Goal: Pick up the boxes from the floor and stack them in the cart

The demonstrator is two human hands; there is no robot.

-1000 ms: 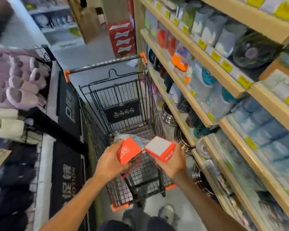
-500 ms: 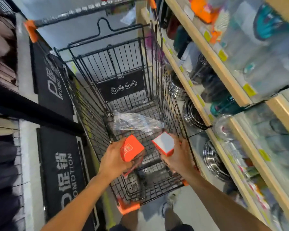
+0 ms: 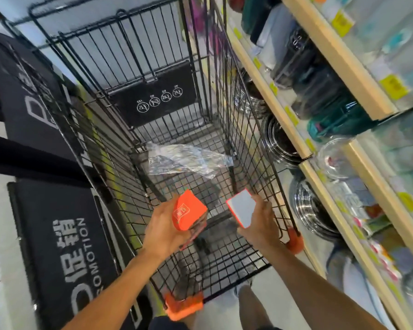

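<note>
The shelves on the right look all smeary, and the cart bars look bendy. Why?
Head view: the shelves are smeared by motion blur; the wide-angle lens bows the cart bars; the plastic wrap glints with glare; the two boxes, orange and white-faced, stay fairly sharp.

- A shop aisle is shown, of the household-goods kind.
- A black wire shopping cart (image 3: 138, 96) with orange corner bumpers (image 3: 183, 307) is seen standing in the aisle.
- Wooden shelves (image 3: 267, 91) along the right are stocked with steel bowls (image 3: 279, 144), dark containers (image 3: 312, 91) and clear plastic ware (image 3: 334, 158).
- Yellow price tags (image 3: 393, 86) are fixed to the shelf edges.
- Black mats (image 3: 65, 246) printed with "PROMOTION" are displayed on the left.
</note>
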